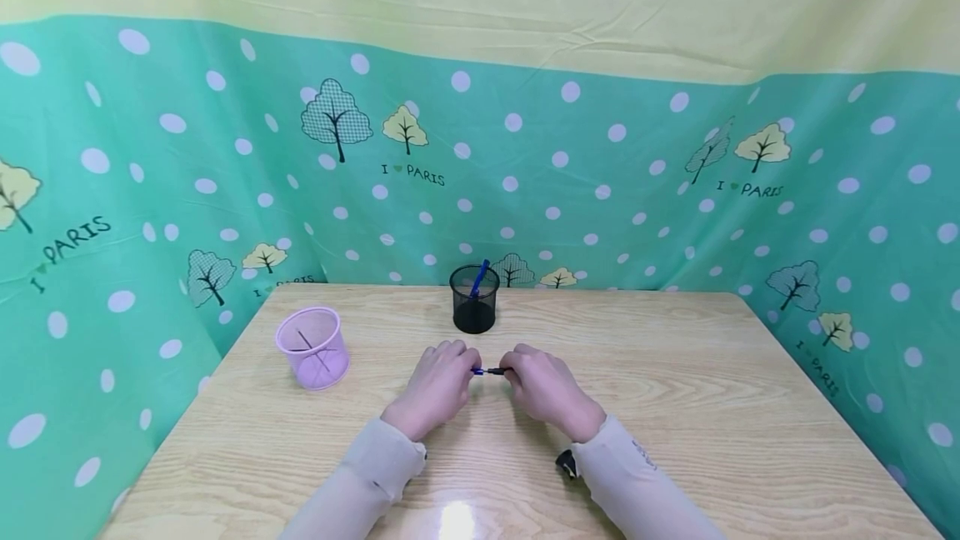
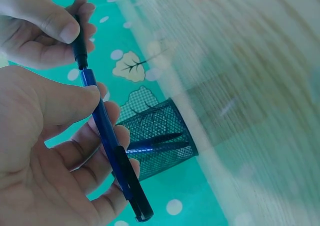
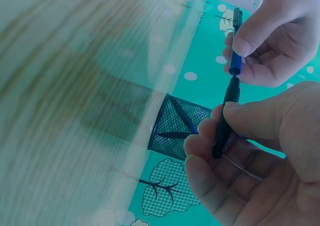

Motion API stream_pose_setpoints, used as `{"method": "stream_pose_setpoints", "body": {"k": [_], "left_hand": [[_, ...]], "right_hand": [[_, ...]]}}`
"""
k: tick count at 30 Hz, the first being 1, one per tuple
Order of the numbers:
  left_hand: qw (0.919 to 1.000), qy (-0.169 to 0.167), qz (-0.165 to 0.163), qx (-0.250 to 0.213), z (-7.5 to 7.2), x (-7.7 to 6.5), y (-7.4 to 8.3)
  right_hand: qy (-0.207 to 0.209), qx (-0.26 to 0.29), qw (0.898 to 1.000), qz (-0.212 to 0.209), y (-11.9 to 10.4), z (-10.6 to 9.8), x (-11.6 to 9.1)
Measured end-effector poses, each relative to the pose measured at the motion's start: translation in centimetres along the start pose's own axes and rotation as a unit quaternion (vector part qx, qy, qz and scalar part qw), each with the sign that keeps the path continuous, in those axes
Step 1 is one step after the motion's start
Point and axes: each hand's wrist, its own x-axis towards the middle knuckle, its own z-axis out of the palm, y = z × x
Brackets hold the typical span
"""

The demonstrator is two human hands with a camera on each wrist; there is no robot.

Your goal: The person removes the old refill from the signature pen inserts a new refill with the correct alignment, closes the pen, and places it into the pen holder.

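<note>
My left hand pinches the blue pen barrel, which has a black clip and end, between thumb and fingers. Facing it, my right hand holds the black front grip section of a pen. Both pieces are in line, end to end, above the table, with a narrow dark bit showing where they meet. Whether they are joined there I cannot tell. Just beyond the hands stands a black mesh pen cup holding a blue pen and another dark piece, seen through the mesh in the wrist views.
A pink mesh cup with thin dark sticks inside stands at the left of the wooden table. A patterned green and yellow curtain hangs behind and around it. Something small and black shows by the right sleeve.
</note>
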Motion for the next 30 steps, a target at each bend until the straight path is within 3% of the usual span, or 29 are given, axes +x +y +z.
{"method": "stream_pose_setpoints", "body": {"k": [23,30], "left_hand": [[1.0000,-0.002,0.003,-0.001,-0.44,0.16,-0.57],[0.9998,-0.020,-0.007,-0.005,-0.72,0.16,-0.63]], "right_hand": [[0.004,-0.003,1.000,0.000,0.23,0.04,0.00],[0.001,-0.005,1.000,0.004,0.25,0.00,0.00]]}}
